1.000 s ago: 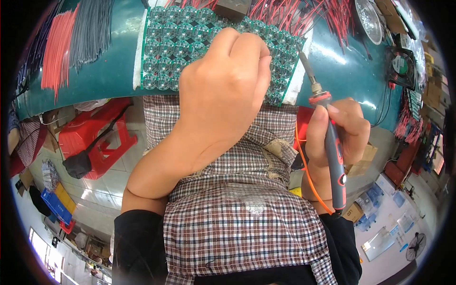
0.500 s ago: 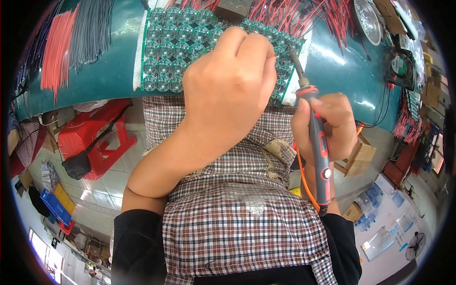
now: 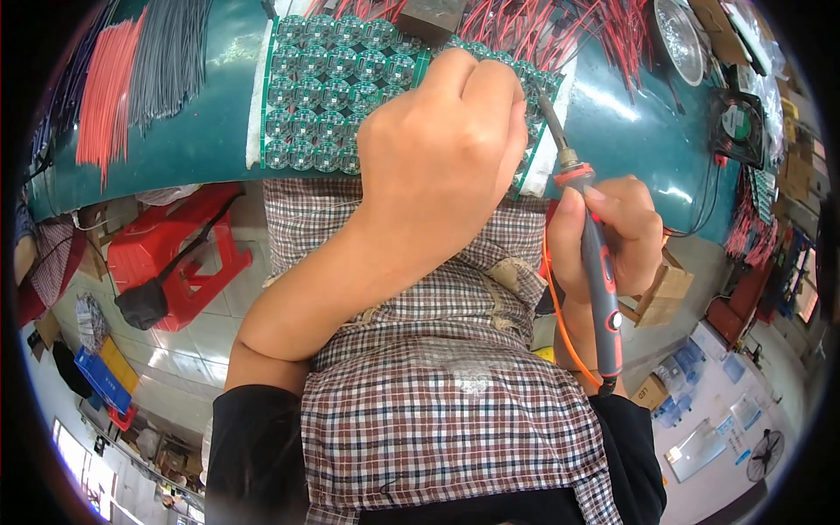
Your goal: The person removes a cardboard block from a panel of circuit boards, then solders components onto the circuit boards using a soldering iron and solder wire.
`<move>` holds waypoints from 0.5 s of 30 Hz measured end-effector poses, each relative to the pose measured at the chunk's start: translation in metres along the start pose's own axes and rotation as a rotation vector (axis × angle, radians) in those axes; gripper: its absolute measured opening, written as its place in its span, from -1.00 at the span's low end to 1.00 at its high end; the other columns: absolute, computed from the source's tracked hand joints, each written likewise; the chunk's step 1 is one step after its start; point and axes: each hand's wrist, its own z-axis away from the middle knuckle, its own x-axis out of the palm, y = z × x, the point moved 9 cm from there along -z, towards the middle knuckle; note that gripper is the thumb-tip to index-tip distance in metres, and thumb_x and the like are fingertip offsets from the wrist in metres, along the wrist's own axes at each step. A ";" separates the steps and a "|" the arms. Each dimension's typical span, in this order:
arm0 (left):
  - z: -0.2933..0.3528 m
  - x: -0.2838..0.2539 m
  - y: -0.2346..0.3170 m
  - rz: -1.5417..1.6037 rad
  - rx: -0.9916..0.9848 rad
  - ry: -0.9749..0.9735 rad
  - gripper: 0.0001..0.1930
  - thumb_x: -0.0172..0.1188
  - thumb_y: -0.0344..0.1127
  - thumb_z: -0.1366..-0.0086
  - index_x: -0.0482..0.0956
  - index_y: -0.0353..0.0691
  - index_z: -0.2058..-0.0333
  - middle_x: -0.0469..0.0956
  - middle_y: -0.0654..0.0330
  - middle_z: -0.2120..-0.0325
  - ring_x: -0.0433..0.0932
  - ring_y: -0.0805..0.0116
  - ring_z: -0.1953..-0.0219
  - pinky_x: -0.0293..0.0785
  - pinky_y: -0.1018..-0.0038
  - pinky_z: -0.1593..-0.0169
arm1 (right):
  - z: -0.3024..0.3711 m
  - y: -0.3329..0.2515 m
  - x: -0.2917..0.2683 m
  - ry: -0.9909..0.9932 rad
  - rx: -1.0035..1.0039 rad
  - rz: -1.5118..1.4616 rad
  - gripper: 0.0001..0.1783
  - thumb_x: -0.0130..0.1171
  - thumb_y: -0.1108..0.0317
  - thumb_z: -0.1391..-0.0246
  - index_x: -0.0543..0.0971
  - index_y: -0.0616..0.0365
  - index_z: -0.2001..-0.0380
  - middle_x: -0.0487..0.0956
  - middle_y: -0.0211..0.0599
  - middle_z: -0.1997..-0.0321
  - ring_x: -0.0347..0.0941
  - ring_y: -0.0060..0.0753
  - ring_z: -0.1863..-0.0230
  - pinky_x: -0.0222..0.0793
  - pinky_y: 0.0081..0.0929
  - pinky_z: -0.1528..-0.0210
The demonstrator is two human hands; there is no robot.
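A soldering iron (image 3: 598, 262) was gripped by the right hand (image 3: 617, 234); above circuit boards (image 3: 319, 92), the grip of the left hand (image 3: 442, 149) couldn't be told. Right, a fan (image 3: 737, 140) was labelled.

Circuit boards (image 3: 337, 94) lay on the table (image 3: 210, 131), right of wire bundles (image 3: 109, 96) and left of a fan (image 3: 738, 122). A block (image 3: 433, 19) sat at their far edge

A pale tiled floor (image 3: 192, 350) spreads below the green-topped bench (image 3: 669, 157), whose glossy surface catches patches of white glare. On the left are a red plastic stool (image 3: 144, 249) and, farther off, a blue-and-yellow crate (image 3: 101, 381). Daylight shows brightly at a window (image 3: 87, 468) at lower left; a dark round fan (image 3: 766, 455) is at lower right.
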 end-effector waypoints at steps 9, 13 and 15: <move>0.001 -0.001 -0.004 0.014 -0.085 -0.062 -0.89 0.35 -0.47 -0.11 0.59 -0.19 0.39 0.55 0.24 0.46 0.60 0.35 0.50 0.47 0.44 0.49 | -0.001 -0.005 0.006 -0.002 0.005 0.037 -0.67 0.42 0.57 0.16 0.47 0.15 0.36 0.47 -0.30 0.56 0.41 -0.36 0.63 0.33 -0.49 0.61; 0.004 -0.008 -0.005 0.020 -0.119 -0.075 -0.89 0.35 -0.48 -0.11 0.59 -0.17 0.38 0.52 0.29 0.47 0.44 0.50 0.66 0.34 0.51 0.57 | -0.003 -0.009 0.007 -0.021 0.011 0.082 -0.67 0.43 0.58 0.17 0.46 0.17 0.37 0.47 -0.29 0.56 0.43 -0.36 0.62 0.34 -0.50 0.60; 0.007 -0.011 -0.007 0.041 -0.117 -0.057 -0.89 0.35 -0.48 -0.12 0.59 -0.17 0.38 0.51 0.30 0.48 0.38 0.53 0.69 0.29 0.53 0.59 | -0.003 -0.004 0.006 -0.007 0.083 0.023 -0.68 0.41 0.59 0.15 0.46 0.19 0.36 0.48 -0.29 0.56 0.45 -0.38 0.62 0.35 -0.51 0.59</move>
